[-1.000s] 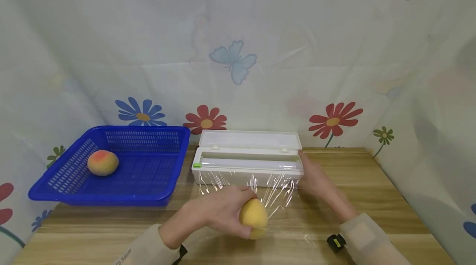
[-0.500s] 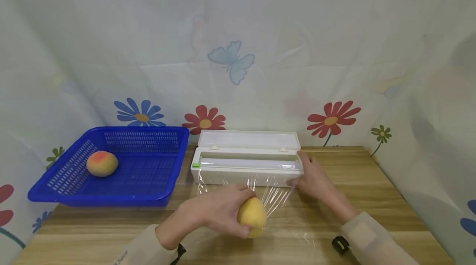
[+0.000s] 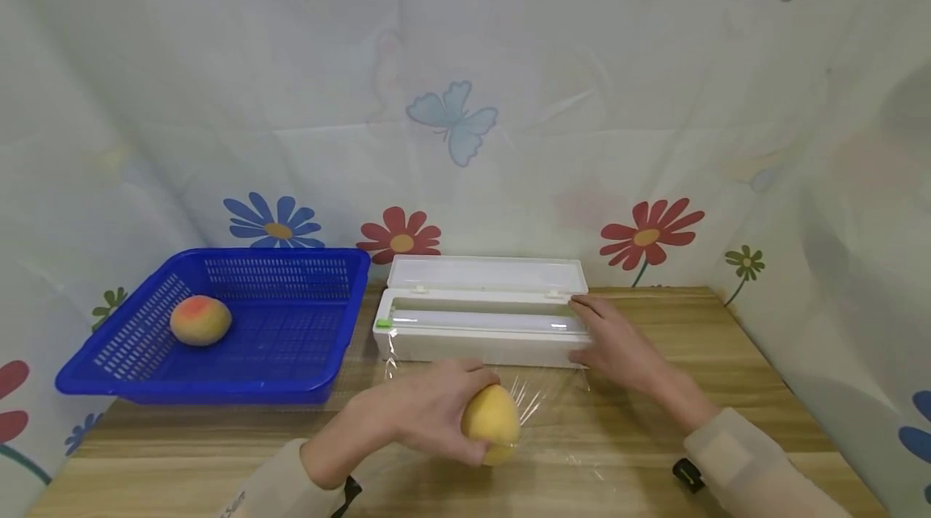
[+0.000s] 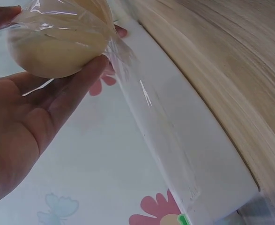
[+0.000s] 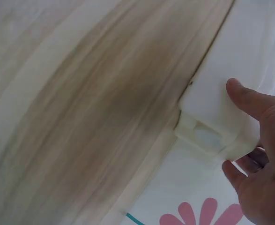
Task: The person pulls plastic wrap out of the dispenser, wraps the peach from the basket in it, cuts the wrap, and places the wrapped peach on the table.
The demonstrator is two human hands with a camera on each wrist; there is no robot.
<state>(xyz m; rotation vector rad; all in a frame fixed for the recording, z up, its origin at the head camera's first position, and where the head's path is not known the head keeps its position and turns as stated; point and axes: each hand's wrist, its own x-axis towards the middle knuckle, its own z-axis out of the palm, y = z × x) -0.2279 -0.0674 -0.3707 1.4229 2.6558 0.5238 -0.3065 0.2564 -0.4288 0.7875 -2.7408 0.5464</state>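
My left hand holds a yellow peach just in front of the dispenser, fingers over the top and thumb low on its near side. Clear cling film covers the peach, and a creased strip of it runs along the dispenser in the left wrist view. The white cling film dispenser has its lid raised at the back, with the roll showing inside and a green slider at its left end. With my right hand I grip the dispenser's right end, thumb on the front wall, fingers over the top edge.
A blue plastic basket stands on the left with one reddish-yellow peach in it. The wooden table ends at a flower-printed curtain behind and on both sides.
The film's stretched creases in front of the dispenser have thinned, remaining mostly near the peach and the left end. My right hand has shifted slightly left over the box corner; the left hand barely moved.
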